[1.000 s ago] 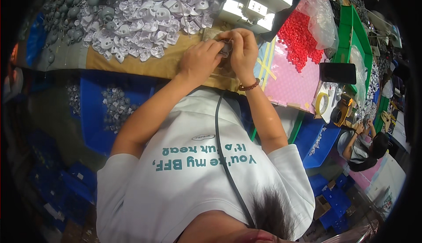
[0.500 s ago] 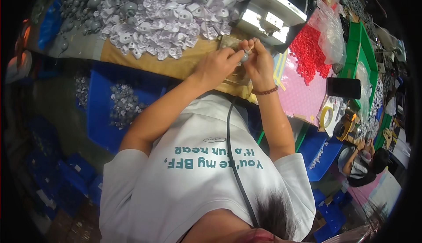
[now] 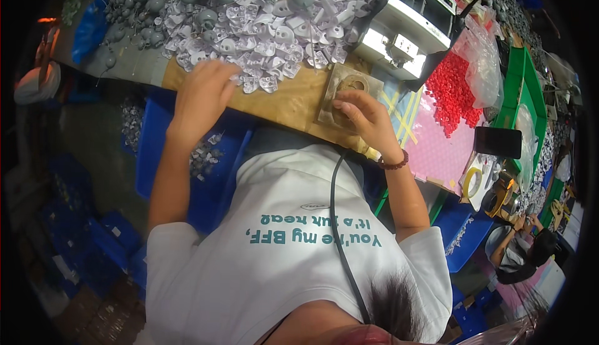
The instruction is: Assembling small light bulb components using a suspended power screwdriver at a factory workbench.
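Note:
My left hand (image 3: 204, 98) is over the near edge of a heap of small white plastic parts (image 3: 274, 29); motion smears its fingers, and whether it holds anything is hidden. At the wooden-looking block with a round hollow (image 3: 355, 84), my right hand (image 3: 367, 117) has its thumb and fingertips pressed together. What they hold, if anything, cannot be made out. Grey balls (image 3: 134, 14), some with thin stems, lie to the left of the white parts.
Behind the block stands a white machine (image 3: 405, 23). Red parts (image 3: 450, 86) lie on pink sheeting to the right, beside a black phone (image 3: 497, 142) and a tape roll (image 3: 472, 182). A blue bin (image 3: 150, 151) sits below the table edge. Another person (image 3: 524, 248) works far right.
My hands have separated. The left moved left to the white parts, and the right came down by the block. The grey ball formerly between them no longer shows there. The view shifted slightly.

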Demonstrator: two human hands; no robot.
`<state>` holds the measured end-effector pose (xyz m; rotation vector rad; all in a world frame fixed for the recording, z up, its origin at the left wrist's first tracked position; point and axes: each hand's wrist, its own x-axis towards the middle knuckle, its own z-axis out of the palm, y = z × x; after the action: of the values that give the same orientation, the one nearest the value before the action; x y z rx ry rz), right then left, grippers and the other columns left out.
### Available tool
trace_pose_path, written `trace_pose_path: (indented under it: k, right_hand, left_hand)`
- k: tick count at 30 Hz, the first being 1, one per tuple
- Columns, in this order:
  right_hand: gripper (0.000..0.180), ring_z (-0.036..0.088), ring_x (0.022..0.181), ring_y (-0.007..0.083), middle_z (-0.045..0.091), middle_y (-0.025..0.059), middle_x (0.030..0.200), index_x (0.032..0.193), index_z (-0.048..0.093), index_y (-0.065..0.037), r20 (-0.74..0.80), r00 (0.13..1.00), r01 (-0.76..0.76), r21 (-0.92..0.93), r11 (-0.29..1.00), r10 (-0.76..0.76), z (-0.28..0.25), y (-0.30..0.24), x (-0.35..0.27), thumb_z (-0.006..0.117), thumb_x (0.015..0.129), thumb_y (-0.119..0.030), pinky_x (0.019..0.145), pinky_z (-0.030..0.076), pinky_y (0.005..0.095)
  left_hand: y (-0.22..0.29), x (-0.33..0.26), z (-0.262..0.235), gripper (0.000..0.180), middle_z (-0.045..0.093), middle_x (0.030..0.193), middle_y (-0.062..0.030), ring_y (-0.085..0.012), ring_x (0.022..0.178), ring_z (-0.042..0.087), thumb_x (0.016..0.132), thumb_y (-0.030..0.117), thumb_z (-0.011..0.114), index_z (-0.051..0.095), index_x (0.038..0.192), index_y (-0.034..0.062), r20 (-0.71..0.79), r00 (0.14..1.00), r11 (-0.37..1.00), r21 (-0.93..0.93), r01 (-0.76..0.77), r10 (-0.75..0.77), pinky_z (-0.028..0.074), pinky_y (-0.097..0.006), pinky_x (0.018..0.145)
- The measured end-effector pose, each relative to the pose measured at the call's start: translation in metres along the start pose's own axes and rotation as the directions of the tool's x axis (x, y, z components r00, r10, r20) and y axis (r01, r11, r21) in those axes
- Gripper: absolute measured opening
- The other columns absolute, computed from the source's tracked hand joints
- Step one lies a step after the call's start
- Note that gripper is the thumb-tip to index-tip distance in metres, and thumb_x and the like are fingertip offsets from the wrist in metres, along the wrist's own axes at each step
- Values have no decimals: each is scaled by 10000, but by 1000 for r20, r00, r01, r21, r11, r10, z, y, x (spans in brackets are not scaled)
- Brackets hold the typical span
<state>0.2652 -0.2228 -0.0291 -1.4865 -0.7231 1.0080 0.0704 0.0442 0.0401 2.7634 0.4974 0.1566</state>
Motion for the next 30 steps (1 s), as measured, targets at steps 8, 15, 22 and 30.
trace_pose_path:
  k: [8,15,22,30]
  right_hand:
    - [228,667,940,148,706,95,1041,1141,644,6,-209,978,-53,-225,973,5,-33,14,-46,619,955,-125,841,514,273]
    - [111,660,732,238,677,127,890,985,672,-10,-704,592,-334,-658,675,-392,-158,64,-126,618,916,-76,663,515,317]
    - [141,642,780,284,645,158,921,965,666,-5,-751,555,-569,-657,495,-358,-201,84,-138,670,867,-106,724,513,379]
    - [120,654,775,152,689,87,874,962,670,4,-843,415,-301,-483,823,-342,-200,77,-137,698,874,-71,713,519,278]
  left_hand:
    - [8,81,51,288,584,1046,-116,-332,992,574,804,124,705,628,1080,102,-181,983,977,212,-3,42,495,-424,793]
    - [10,75,45,197,606,997,-118,-264,870,631,830,8,621,658,1015,63,-365,930,979,-199,-31,-45,527,-359,752]
    - [109,58,81,190,639,969,-111,-242,821,642,848,-3,607,642,1033,28,-56,990,755,-641,-136,130,528,-326,742]
    - [115,56,128,297,579,1167,-108,-334,1119,488,769,117,746,663,1050,64,-81,948,874,-370,-315,308,437,-421,950]
